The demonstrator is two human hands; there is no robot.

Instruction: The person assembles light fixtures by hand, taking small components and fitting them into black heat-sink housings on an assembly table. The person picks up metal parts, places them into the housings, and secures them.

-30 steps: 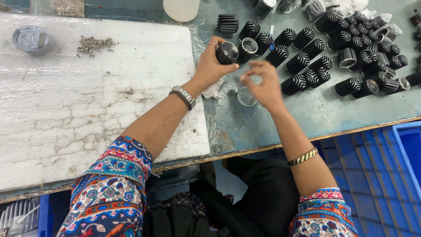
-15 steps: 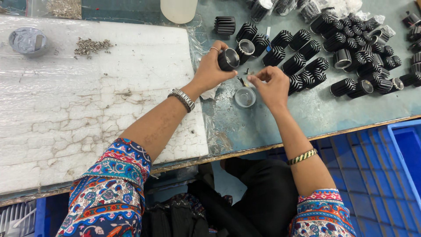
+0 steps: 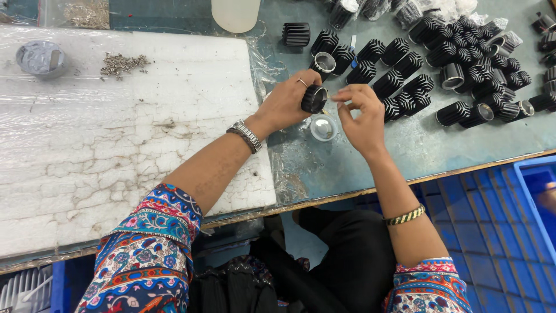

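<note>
My left hand (image 3: 288,103) grips a black finned cylinder (image 3: 313,99), tilted so its open end faces right. My right hand (image 3: 362,119) is right beside that open end, thumb and fingertips pinched together; whatever small piece they pinch is too small to make out. Just below both hands a small round silver reflector cup (image 3: 323,128) lies on the blue-grey bench (image 3: 428,145). A watch sits on my left wrist and a bangle on my right.
Many black finned cylinders (image 3: 440,52) lie in a heap at the back right. A white cracked foam sheet (image 3: 116,139) covers the left side, with a pile of small screws (image 3: 121,62) and a grey round dish (image 3: 39,58). A white bottle (image 3: 236,14) stands at the back. Blue crates (image 3: 536,203) sit below right.
My right hand rose from the silver cup on the bench to the open end of the cylinder in my left hand. The view has shifted slightly.
</note>
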